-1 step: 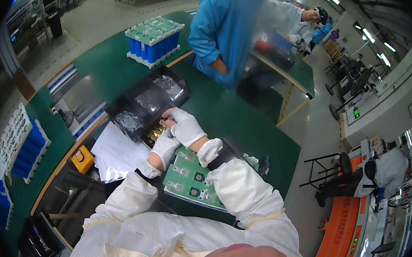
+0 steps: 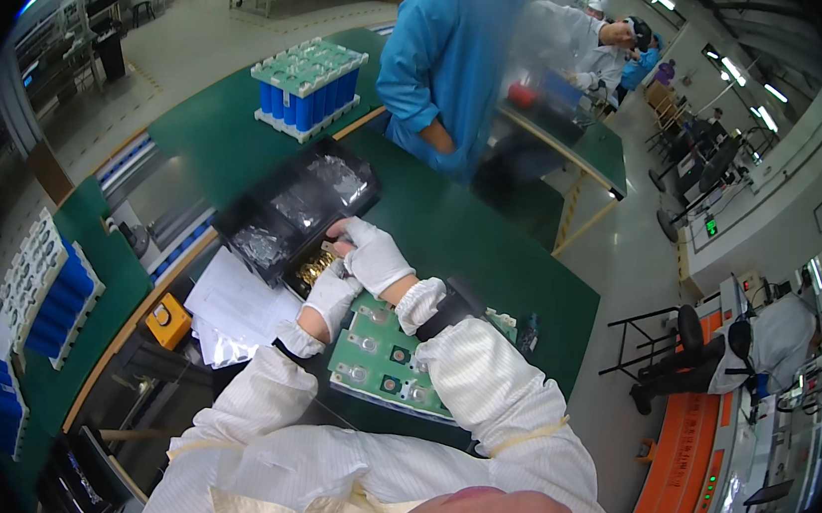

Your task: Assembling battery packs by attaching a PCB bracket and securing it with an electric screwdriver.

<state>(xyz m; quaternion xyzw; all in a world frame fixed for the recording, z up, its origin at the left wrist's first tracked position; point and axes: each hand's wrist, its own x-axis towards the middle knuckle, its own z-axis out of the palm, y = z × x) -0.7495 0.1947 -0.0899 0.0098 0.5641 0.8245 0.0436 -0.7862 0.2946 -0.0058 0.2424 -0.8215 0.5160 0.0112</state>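
Observation:
Both my hands wear white gloves with bare fingertips and meet over the near compartment of a black parts bin point(image 2: 271, 204). Small brass-coloured metal pieces point(image 2: 316, 267) lie in that compartment. My right hand point(image 2: 377, 258) reaches across its right end, fingers bent and closed together. Close below it, my left hand point(image 2: 332, 298) is at the compartment's near edge, its fingers curled. Whatever the fingertips hold is too small to make out. Just in front of my wrists lies a green board point(image 2: 376, 346) with round metal contacts, partly covered by my right sleeve.
White papers point(image 2: 238, 298) lie left of the bin, near a yellow box point(image 2: 168, 320). A blue-cell battery module point(image 2: 309, 86) stands on the green table at the back; more modules point(image 2: 57, 289) stand at left. A person in a blue coat point(image 2: 441, 69) stands across the table.

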